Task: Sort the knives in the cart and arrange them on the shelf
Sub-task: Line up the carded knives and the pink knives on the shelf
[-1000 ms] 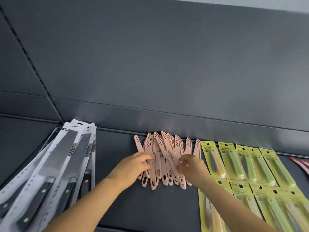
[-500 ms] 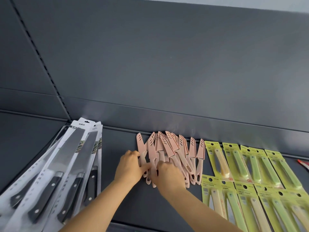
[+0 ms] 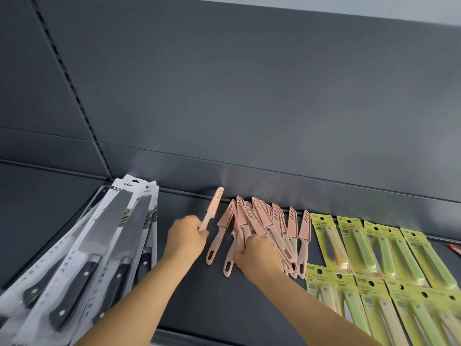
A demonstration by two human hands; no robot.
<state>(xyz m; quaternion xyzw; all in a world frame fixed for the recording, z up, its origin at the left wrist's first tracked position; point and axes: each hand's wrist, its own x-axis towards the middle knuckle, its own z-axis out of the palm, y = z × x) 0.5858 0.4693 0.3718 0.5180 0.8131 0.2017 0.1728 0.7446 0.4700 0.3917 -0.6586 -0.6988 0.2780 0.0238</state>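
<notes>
With fingers of the left hand point(image 3: 185, 237) clenched on one pink knife point(image 3: 213, 208) and the right hand point(image 3: 259, 254) gripping the pink pile point(image 3: 264, 221) at its three o'clock on the shelf point(image 3: 194, 295), a tug could scatter the overlapping knives.

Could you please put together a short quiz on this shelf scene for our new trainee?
1. True or false: the left hand holds one pink knife apart from the pink pile.
2. What lies directly to the right of the pink pile on the shelf?
A) spoons
B) yellow-green fruit knife packs
C) scissors
3. Fill in the blank: the black-handled knives in white packs lie to the pink pile's ___ side.

Key: 1 true; 2 B; 3 left.
</notes>
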